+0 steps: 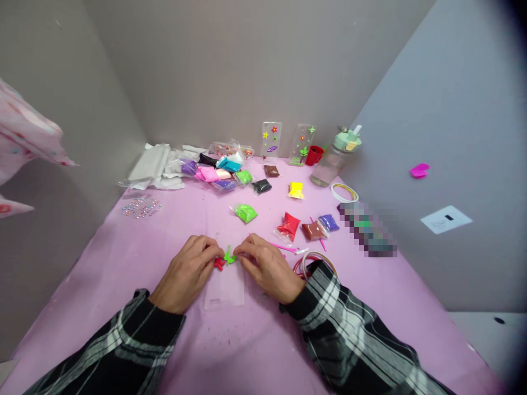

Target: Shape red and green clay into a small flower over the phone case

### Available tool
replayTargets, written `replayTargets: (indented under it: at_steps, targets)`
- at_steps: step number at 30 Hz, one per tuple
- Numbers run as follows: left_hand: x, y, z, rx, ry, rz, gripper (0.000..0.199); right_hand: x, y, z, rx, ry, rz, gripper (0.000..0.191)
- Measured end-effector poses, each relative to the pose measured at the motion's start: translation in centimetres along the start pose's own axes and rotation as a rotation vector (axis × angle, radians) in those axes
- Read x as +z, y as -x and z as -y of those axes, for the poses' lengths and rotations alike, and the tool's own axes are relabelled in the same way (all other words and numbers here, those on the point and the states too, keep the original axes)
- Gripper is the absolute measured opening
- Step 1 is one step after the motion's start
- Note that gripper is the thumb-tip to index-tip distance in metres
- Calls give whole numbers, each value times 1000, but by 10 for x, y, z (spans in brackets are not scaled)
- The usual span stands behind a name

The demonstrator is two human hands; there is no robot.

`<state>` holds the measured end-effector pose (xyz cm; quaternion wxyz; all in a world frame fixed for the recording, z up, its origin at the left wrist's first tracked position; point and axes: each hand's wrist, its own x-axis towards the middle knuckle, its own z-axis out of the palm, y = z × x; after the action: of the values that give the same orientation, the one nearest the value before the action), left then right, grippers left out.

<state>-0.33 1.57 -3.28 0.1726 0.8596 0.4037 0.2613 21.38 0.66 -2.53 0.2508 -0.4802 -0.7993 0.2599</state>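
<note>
Plaid sleeves (123, 340) are reaching in over the pink table (135, 258), both hands working at a clear phone case (225, 289).

The left hand (187, 274) is curling its fingertips onto a small red clay piece (219, 263), while the right hand (269, 267) is pinching a green clay piece (229, 257) just beside it; both pieces are sitting at the case's far end. Packets of coloured clay (246, 212) are lying scattered beyond, a red packet (289, 225) is resting to the right, and a water bottle (334, 156) is standing near the wall.
</note>
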Motion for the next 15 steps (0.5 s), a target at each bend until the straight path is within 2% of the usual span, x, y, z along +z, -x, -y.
replayTargets:
  at_steps: [9, 15]
  targets:
    - [-3, 1, 3, -48, -31, -52, 25, -1, 0, 2, 10, -3, 5, 17]
    - [-9, 2, 8, -120, -11, 31, 17, -2, 0, 4, 19, -13, 19, 17]
